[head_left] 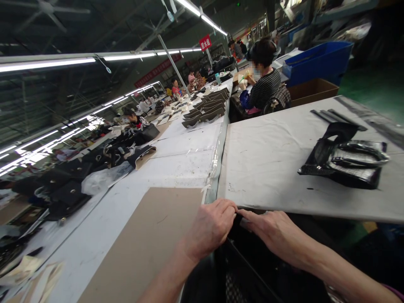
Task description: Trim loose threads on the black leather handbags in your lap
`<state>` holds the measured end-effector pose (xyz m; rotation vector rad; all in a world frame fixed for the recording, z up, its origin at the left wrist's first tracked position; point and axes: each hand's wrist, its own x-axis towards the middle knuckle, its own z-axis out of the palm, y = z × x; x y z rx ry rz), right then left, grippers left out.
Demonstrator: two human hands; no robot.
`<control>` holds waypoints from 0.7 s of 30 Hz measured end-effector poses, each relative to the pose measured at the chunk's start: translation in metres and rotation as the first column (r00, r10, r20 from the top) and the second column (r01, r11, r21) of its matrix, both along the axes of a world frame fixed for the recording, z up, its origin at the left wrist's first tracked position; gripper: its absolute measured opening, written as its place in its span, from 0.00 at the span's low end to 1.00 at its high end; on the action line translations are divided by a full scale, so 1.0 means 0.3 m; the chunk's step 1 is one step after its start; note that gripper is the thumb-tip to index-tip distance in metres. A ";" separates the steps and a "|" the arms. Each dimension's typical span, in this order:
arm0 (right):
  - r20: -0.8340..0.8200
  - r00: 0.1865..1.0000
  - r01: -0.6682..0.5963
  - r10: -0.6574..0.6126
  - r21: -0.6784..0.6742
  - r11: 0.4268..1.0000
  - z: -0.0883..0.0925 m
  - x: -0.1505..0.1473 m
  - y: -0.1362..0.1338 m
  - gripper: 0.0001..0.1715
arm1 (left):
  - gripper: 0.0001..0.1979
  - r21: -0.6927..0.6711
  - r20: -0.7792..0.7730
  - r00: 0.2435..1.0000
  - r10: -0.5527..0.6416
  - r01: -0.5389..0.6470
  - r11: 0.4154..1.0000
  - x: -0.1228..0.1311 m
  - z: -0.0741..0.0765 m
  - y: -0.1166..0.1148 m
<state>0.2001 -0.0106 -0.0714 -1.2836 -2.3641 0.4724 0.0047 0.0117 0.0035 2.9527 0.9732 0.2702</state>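
Note:
My left hand (213,225) is closed at the corner where the two tables meet, its fingers wrapped over the upper edge of a black piece that looks like a bag (241,248). Close beside it, my right hand (273,229) pinches the same edge, and the fingertips of both hands nearly touch. The black piece hangs below the tabletop over my lap. Its lower part blends into dark clothing, so its full shape cannot be made out. Under my left forearm lies a flat grey-brown board (151,235).
Black pouches with shiny silver lining (353,160) lie on the right-hand table (268,168). Dark curved pieces (206,107) stand in rows on the long white table (176,168). Black bags (69,181) are piled at left. A person in a striped top (267,86) sits ahead, near a blue bin (318,63).

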 end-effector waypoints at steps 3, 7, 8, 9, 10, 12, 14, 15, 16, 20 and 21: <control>-0.004 1.000 -0.007 0.007 -0.024 1.000 0.021 -0.002 -0.004 0.19 | 0.09 -0.038 0.004 1.000 0.019 -0.019 0.999 0.000 -0.007 -0.004; -0.136 0.988 -0.083 0.076 -0.046 0.996 0.062 -0.010 -0.001 0.15 | 0.09 -0.166 0.093 0.992 0.081 -0.065 0.984 0.001 -0.007 -0.010; -0.165 0.982 -0.104 0.095 -0.044 0.994 0.069 -0.014 0.004 0.13 | 0.08 -0.184 0.106 0.990 0.098 -0.077 0.980 0.002 -0.005 -0.011; -0.178 0.978 -0.118 0.109 -0.043 0.992 0.073 -0.020 0.010 0.11 | 0.08 -0.194 0.115 0.987 0.113 -0.089 0.977 0.003 -0.003 -0.013; -0.178 0.978 -0.122 0.113 -0.043 0.992 0.073 -0.026 0.017 0.11 | 0.07 -0.201 0.122 0.984 0.131 -0.105 0.974 0.005 0.000 -0.016; -0.166 0.980 -0.115 0.106 -0.043 0.992 0.067 -0.038 0.031 0.14 | 0.07 -0.222 0.142 0.971 0.191 -0.157 0.962 0.009 0.008 -0.023; -0.160 0.982 -0.104 0.097 -0.034 0.994 0.057 -0.046 0.039 0.18 | 0.07 -0.233 0.161 0.948 0.275 -0.234 0.944 0.017 0.018 -0.038; -0.160 0.983 -0.097 0.091 -0.031 0.995 0.052 -0.048 0.041 0.19 | 0.07 -0.244 0.170 0.929 0.328 -0.283 0.927 0.023 0.022 -0.050; -0.162 0.983 -0.088 0.082 -0.030 0.996 0.048 -0.049 0.041 0.19 | 0.06 -0.277 0.183 0.901 0.394 -0.337 0.900 0.029 0.024 -0.065; -0.181 0.983 -0.041 0.030 -0.056 0.998 0.036 -0.041 0.033 0.20 | 0.32 -0.539 0.277 0.694 0.664 -0.460 0.705 0.062 0.005 -0.141; -0.186 0.982 -0.031 0.019 -0.064 0.997 0.034 -0.038 0.031 0.19 | 0.36 -0.593 0.299 0.638 0.710 -0.458 0.662 0.068 -0.005 -0.156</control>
